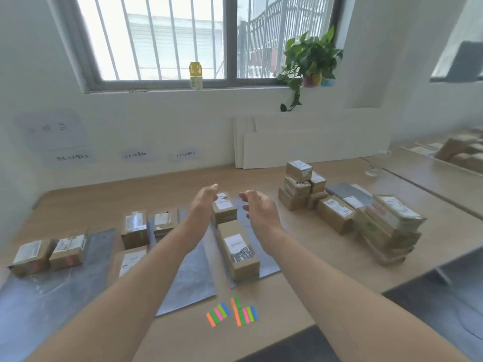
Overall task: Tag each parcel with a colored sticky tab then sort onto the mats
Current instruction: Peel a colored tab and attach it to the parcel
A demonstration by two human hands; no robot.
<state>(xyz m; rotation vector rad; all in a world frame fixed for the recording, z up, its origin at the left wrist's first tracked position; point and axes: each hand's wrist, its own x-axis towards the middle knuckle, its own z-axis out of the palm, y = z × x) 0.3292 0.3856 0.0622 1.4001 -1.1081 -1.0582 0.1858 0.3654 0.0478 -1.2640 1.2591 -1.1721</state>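
Hovering apart and empty, fingers loosely curled, the left hand (pixel 203 205) and right hand (pixel 258 209) are flanking a small brown cardboard parcel (pixel 224 211) on a grey rectangular mat (pixel 266 259). Neon paper sticky tabs (pixel 232 312) are lying at 6 o'clock on the light wooden table (pixel 104 202); stacked brown parcels (pixel 386 226) are sitting at 3 o'clock, a barred window (pixel 156 35) at 12.

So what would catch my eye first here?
The left hand and right hand reach forward, open and empty, over the middle of the wooden table. Neon sticky tabs lie fanned near its front edge. Brown parcels sit on grey mats at left and centre, with a taller pile at the right.
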